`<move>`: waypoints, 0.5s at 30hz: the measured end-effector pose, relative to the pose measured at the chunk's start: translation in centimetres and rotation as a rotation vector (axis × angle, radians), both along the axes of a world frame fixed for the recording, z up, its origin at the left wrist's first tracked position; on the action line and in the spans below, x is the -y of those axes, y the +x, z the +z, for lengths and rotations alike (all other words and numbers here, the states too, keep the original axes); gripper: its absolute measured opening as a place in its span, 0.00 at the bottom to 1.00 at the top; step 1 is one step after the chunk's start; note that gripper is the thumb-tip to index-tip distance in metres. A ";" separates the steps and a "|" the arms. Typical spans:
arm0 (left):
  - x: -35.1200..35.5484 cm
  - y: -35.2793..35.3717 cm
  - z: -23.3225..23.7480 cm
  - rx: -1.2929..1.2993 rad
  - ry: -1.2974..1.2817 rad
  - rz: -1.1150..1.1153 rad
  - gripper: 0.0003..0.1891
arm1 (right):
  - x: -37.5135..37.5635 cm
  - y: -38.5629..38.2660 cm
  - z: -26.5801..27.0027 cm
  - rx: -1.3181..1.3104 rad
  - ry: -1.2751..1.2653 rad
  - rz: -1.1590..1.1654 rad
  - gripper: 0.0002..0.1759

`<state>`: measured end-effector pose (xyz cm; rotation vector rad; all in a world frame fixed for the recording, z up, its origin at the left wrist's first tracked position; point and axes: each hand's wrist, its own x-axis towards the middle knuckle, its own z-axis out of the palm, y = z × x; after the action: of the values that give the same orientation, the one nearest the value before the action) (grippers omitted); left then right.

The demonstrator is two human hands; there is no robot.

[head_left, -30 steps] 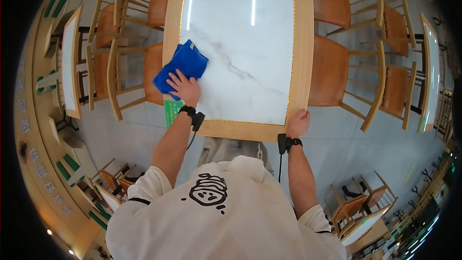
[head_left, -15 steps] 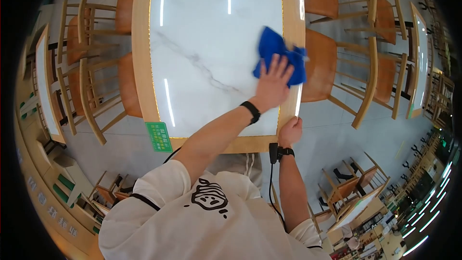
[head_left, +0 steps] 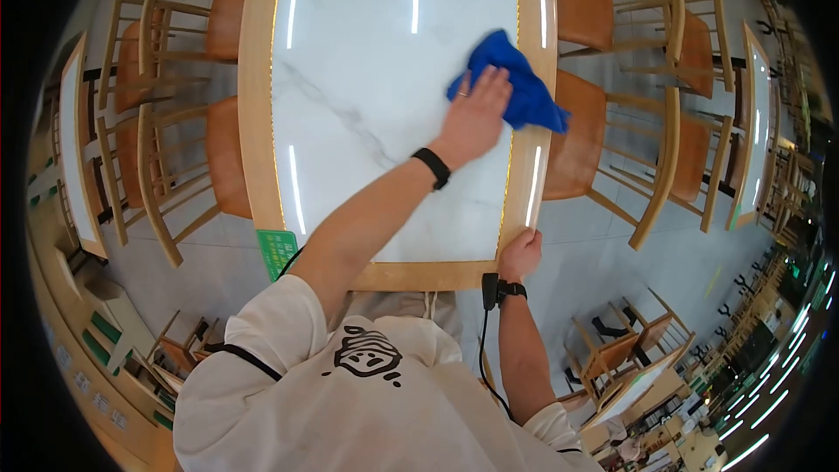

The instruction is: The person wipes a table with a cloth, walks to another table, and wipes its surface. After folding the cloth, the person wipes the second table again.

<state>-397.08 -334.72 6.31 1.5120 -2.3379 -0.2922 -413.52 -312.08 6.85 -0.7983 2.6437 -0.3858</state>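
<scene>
My left hand (head_left: 476, 114) presses on a blue cloth (head_left: 517, 83), its fingers over the near left part of it. The cloth lies bunched across the right border of the table, one corner reaching past the wooden edge. White marble-look top and light wood frame make up this table (head_left: 367, 201). Down at its near right corner, my right hand (head_left: 522, 253) is closed on the wooden edge; the fingertips underneath are hidden. Both wrists wear black bands, and a cable runs from the right one.
Chairs with brown seats (head_left: 229, 157) line the left side, and another chair (head_left: 577, 135) stands close to the right edge near the cloth. A green sign (head_left: 277, 249) sits at the near left corner. More tables, such as one at the right (head_left: 753, 131), stand farther out.
My left hand has shifted slightly up and left on the cloth. The cloth is more spread out, its right corner farther over the edge. My right hand stays at the table corner.
</scene>
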 end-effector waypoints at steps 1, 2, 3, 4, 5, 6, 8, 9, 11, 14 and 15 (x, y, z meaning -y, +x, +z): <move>0.8 2.1 0.1 -0.029 0.008 0.060 0.29 | 0.1 0.1 0.4 0.012 0.007 0.001 0.22; 1.6 4.3 0.2 -0.060 0.014 0.120 0.30 | -0.1 0.0 0.3 0.016 -0.006 0.009 0.22; 2.3 6.7 0.4 -0.035 0.005 0.183 0.31 | -0.2 -0.3 -0.2 -0.018 -0.004 0.020 0.22; 2.6 9.0 0.3 -0.007 0.003 0.247 0.32 | -0.5 -0.3 -0.6 -0.050 0.004 0.029 0.22; 2.8 11.3 0.2 0.025 0.016 0.321 0.33 | -0.1 0.0 0.3 -0.023 0.056 0.013 0.23; 2.9 13.6 -0.1 0.056 0.032 0.393 0.34 | 0.0 0.2 0.2 -0.015 0.050 0.017 0.23; 2.8 17.8 -0.9 0.148 0.027 0.516 0.37 | -0.3 -0.1 0.2 -0.006 0.068 0.015 0.24; 2.6 19.7 -1.0 0.175 0.062 0.606 0.38 | -0.5 -0.2 0.1 -0.006 0.068 0.016 0.24; 2.2 23.3 -1.1 0.205 0.116 0.781 0.39 | -0.4 -0.2 -0.1 -0.003 0.046 0.034 0.25; 0.8 27.9 -0.9 0.211 0.173 0.952 0.39 | -0.2 0.1 0.3 -0.015 0.086 0.012 0.23; 0.5 29.3 -0.6 0.206 0.205 1.035 0.40 | -0.2 0.0 0.3 -0.016 0.082 0.016 0.23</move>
<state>-367.82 -335.26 5.69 2.6859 -1.3626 -0.0978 -413.53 -311.87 7.18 -0.7990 2.6472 -0.2668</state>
